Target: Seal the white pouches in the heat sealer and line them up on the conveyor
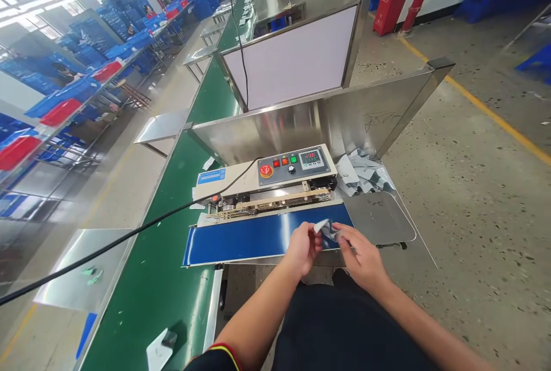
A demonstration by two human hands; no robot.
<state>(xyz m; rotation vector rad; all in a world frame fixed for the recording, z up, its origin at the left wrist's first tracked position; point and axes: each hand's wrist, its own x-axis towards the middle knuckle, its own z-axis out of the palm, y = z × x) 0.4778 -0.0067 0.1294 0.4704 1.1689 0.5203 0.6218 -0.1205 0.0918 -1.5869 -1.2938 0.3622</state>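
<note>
A small silvery-white foil pouch (327, 230) is pinched between my two hands, over the front edge of the blue conveyor belt (241, 240). My left hand (303, 247) grips its left side with thumb and fingers. On the pouch's other side, my right hand (359, 253) holds it with thumb and fingertips. Just beyond the belt stands a band sealing machine (235, 178) with a red stop knob, coloured buttons and a lit digital display. Several similar pouches (364, 173) lie heaped at the machine's right end. What the pouch contains is hidden.
A long green conveyor (146, 279) runs along my left, with a loose pouch (161, 350) near me. A black cable (129, 235) crosses in front of it. Metal partitions (275, 132) stand behind the machine. A grey metal plate (379, 219) extends right of the belt.
</note>
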